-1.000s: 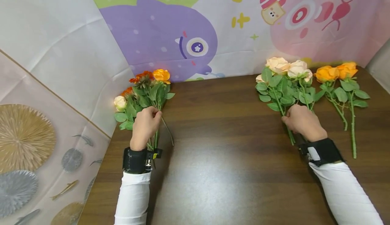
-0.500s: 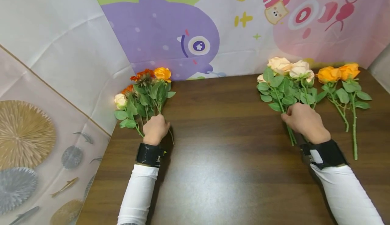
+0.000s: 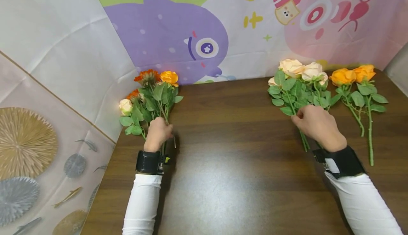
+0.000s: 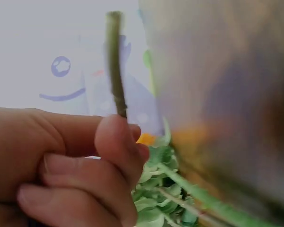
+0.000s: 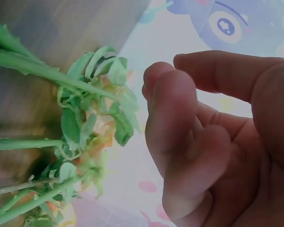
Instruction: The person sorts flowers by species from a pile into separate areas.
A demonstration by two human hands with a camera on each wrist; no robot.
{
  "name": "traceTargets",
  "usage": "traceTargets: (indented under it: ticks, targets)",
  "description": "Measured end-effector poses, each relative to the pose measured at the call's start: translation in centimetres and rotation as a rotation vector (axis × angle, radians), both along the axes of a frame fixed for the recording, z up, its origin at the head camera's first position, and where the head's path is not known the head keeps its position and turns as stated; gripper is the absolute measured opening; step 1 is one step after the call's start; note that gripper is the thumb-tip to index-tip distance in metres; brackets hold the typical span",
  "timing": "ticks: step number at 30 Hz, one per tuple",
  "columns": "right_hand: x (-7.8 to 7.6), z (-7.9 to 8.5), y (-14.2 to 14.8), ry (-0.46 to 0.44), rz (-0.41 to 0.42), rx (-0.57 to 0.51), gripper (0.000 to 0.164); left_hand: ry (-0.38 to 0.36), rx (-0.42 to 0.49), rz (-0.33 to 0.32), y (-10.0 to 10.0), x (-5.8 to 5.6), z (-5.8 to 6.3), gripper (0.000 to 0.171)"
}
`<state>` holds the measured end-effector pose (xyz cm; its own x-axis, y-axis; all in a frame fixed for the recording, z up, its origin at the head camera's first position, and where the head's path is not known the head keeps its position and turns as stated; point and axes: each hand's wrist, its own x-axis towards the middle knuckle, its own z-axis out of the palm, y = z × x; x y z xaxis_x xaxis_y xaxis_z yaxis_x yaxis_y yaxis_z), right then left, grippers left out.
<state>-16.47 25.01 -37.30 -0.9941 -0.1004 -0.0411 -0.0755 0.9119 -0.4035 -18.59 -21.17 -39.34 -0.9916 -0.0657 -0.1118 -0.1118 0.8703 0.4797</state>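
At the left of the head view my left hand [image 3: 157, 135] pinches a thin brownish-green stem [image 4: 114, 61] between thumb and forefinger; its cut end sticks out past the fingertips in the left wrist view. The stem appears to belong to the red-orange flower [image 3: 148, 76]. Close around it lie an orange rose [image 3: 169, 77], a cream rose [image 3: 125, 106] and another red-orange bloom. Over the stems of several cream roses [image 3: 291, 67] hovers my right hand [image 3: 318, 127], fingers loosely curled and nothing between them in the right wrist view. Those green stems [image 5: 52, 73] stay beside it.
Two orange roses [image 3: 342, 76] lie at the right with long stems toward the front. The dark wooden table [image 3: 223, 136] runs between both groups. A cartoon-printed cloth [image 3: 248, 58] stands behind it, and a pale patterned cloth [image 3: 73, 97] borders the left.
My left hand has gone from above the left flowers down to their stems and taken hold of one. The red-orange flower has shifted slightly up. The right hand has barely moved.
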Motion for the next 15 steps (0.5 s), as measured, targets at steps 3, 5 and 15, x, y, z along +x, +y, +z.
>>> traceTargets:
  ticks: [3, 5, 15]
  targets:
    - [0.1, 0.3, -0.3, -0.013, 0.005, 0.007, 0.036, 0.054, 0.047, 0.018, -0.3, 0.2, 0.5, 0.046]
    - [0.1, 0.5, -0.5, -0.02, 0.01, 0.009, 0.032, 0.1, 0.052, 0.015, -0.3, 0.4, 0.8, 0.045]
    - [0.4, 1.0, -1.1, -0.001, 0.03, 0.023, 0.028, 0.297, 0.106, -0.064, 2.6, 1.7, 3.1, 0.043]
